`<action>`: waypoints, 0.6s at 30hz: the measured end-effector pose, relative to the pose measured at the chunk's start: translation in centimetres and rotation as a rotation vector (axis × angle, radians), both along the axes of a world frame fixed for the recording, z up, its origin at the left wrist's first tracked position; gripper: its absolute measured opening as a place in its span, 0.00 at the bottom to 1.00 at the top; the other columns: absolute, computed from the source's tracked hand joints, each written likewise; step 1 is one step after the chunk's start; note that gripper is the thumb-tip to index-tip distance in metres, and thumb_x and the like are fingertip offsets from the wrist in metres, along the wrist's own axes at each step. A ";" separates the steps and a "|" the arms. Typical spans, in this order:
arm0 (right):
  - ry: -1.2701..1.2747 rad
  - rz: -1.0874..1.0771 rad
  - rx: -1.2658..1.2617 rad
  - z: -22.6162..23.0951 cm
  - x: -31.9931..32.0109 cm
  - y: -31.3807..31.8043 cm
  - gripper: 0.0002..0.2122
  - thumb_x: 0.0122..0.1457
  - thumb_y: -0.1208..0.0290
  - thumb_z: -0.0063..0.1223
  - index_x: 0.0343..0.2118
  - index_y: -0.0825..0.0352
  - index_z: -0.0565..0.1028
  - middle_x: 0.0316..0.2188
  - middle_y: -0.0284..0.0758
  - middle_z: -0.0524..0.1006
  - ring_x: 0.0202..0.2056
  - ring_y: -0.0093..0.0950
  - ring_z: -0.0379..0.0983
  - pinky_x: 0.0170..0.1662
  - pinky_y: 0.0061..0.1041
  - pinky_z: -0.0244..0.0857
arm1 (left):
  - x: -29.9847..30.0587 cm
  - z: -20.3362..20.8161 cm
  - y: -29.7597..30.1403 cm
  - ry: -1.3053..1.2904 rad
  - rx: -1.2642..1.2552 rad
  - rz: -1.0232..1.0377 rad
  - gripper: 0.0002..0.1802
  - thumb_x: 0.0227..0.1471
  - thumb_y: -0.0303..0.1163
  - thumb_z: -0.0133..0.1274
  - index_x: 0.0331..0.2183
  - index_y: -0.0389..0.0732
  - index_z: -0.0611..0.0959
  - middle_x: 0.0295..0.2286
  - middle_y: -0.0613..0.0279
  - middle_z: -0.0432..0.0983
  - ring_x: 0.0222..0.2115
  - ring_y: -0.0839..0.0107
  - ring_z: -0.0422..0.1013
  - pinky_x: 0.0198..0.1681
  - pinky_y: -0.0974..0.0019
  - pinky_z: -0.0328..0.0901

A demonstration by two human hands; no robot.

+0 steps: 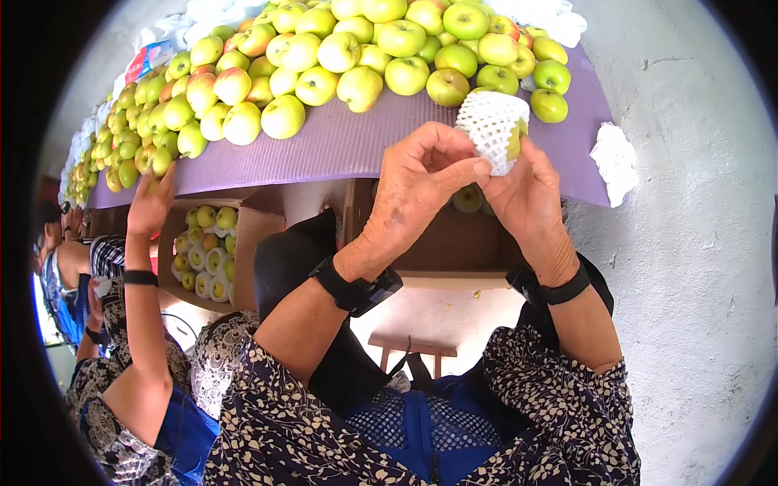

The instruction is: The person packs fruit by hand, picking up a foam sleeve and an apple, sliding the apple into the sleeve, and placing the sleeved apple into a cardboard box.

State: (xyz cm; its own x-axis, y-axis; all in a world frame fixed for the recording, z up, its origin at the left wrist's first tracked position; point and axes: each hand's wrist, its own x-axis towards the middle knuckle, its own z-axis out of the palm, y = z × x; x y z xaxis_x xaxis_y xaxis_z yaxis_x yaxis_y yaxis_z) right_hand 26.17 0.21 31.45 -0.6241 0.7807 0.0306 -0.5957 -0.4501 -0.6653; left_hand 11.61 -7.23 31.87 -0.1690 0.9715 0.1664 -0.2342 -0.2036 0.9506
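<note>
Between my two hands is a green apple (515, 139) partly covered by a white foam net sleeve (488, 128). My left hand (423, 182) pinches the sleeve's lower edge with thumb and fingers. On the other side, my right hand (531, 190) grips the apple where its skin shows past the netting. Both hands are above the near edge of a purple corrugated sheet (340, 150). Just beyond them lies a large heap of green and yellow apples (339, 53), some blushed red. Part of the held apple is hidden by the sleeve and my fingers.
Below my hands stands an open cardboard box (458, 243) with an apple (468, 199) inside. Another box (255, 231) to the left holds several apples, some in white sleeves. A co-worker's hand (151, 202) touches the heap. White foam netting (614, 162) lies at the right by a wall (697, 235).
</note>
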 end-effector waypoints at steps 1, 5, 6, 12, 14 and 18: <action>0.000 0.001 -0.002 0.0 -0.1 -0.1 0.23 0.61 0.62 0.40 0.56 0.69 0.58 0.54 0.39 0.66 0.55 0.33 0.63 0.58 0.38 0.56 | -0.1 0.1 -0.1 0.000 -0.002 0.001 0.07 0.50 0.26 0.56 0.34 0.39 0.77 0.27 0.71 0.73 0.28 0.84 0.68 0.31 0.78 0.63; -0.076 -0.002 0.053 -0.1 -0.2 -0.4 0.24 0.60 0.61 0.41 0.55 0.70 0.59 0.52 0.38 0.67 0.53 0.32 0.64 0.56 0.37 0.57 | -0.7 -0.5 0.1 -0.090 -0.125 -0.048 0.06 0.51 0.32 0.56 0.30 0.40 0.78 0.25 0.71 0.73 0.26 0.84 0.68 0.30 0.78 0.64; -0.092 0.004 0.063 -0.1 -0.2 -0.3 0.24 0.60 0.61 0.42 0.55 0.70 0.59 0.52 0.38 0.67 0.53 0.32 0.64 0.56 0.37 0.57 | -0.9 -0.6 0.1 -0.116 -0.127 -0.065 0.06 0.52 0.32 0.56 0.29 0.41 0.78 0.25 0.70 0.73 0.25 0.83 0.68 0.30 0.77 0.64; -0.088 0.031 0.086 0.3 0.8 -0.2 0.21 0.59 0.66 0.44 0.53 0.71 0.62 0.50 0.38 0.69 0.51 0.31 0.65 0.55 0.37 0.58 | -1.6 -1.2 0.5 -0.145 -0.189 -0.201 0.06 0.53 0.33 0.54 0.30 0.41 0.78 0.24 0.70 0.73 0.26 0.82 0.69 0.30 0.77 0.66; -0.103 0.037 0.114 0.6 0.8 0.2 0.21 0.59 0.66 0.44 0.53 0.71 0.62 0.50 0.38 0.69 0.51 0.31 0.66 0.55 0.37 0.58 | -2.0 -1.2 0.5 -0.138 -0.177 -0.220 0.06 0.53 0.33 0.54 0.30 0.41 0.78 0.25 0.69 0.74 0.26 0.82 0.70 0.31 0.77 0.66; -0.177 0.008 0.176 1.0 1.1 0.4 0.21 0.58 0.67 0.45 0.52 0.72 0.62 0.49 0.39 0.69 0.50 0.32 0.66 0.54 0.37 0.59 | -2.2 -1.1 0.7 -0.067 -0.142 -0.237 0.07 0.53 0.34 0.54 0.31 0.41 0.78 0.26 0.70 0.74 0.28 0.81 0.70 0.32 0.77 0.66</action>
State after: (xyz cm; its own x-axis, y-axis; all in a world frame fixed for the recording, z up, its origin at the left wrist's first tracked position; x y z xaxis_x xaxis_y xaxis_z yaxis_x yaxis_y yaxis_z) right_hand 27.27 0.59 32.42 -0.6377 0.7683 0.0554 -0.4601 -0.3222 -0.8274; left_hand 9.43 -6.53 30.82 0.0593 0.9980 0.0217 -0.3223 -0.0015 0.9466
